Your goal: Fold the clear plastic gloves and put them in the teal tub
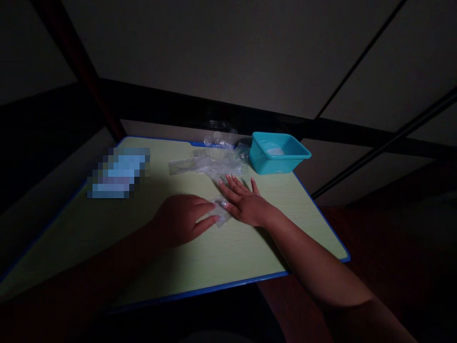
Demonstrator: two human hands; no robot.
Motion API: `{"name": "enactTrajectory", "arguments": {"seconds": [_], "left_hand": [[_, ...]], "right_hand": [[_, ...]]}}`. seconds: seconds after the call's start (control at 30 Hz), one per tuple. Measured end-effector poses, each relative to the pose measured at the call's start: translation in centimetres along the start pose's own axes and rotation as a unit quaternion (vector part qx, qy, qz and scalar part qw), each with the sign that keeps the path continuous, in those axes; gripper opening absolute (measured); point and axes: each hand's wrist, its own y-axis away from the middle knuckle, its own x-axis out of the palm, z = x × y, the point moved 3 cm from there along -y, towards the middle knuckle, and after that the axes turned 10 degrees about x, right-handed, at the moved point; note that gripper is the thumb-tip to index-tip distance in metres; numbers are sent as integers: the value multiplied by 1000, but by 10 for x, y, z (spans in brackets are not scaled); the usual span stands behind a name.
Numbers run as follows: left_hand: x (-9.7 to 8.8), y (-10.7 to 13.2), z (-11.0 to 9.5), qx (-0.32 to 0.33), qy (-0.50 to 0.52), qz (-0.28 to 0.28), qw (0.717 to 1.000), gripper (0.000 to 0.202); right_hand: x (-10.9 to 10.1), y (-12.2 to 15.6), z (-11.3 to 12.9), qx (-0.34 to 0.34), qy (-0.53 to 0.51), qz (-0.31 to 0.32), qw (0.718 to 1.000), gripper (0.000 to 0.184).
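Observation:
On the table in front of me lies a small clear plastic bag (222,218). My left hand (182,219) reaches in from the left, its thumb and forefinger closed on the near left part of that bag. Flat and with fingers spread, my right hand (248,202) presses on the bag's right side, fingertips pointing away from me. Just beyond the right fingertips, more clear plastic bags (203,163) lie in a loose, crumpled heap. The right palm covers part of the small bag, so its full shape is hidden.
A turquoise plastic basket (274,166) stands at the back right with something clear or whitish inside. A blurred-out bluish rectangular thing (119,174) lies at the left. The pale table (214,267) has a blue edge, and dark panels rise behind it.

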Motion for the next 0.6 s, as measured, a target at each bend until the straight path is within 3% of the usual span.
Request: {"name": "enactTrajectory", "arguments": {"seconds": [0.17,0.27,0.37,0.6], "left_hand": [[-16,-2,13,-90,92,-163,978,47],[-14,-1,20,-118,157,-223,955,49],[-11,0,21,-101,160,-231,954,50],[-10,-1,18,-24,138,-191,971,45]], "right_hand": [[3,15,25,-110,-18,-9,994,67],[12,21,38,-147,-28,6,989,72],[18,20,42,-143,-28,7,989,77],[21,17,43,-126,-40,22,991,80]]}}
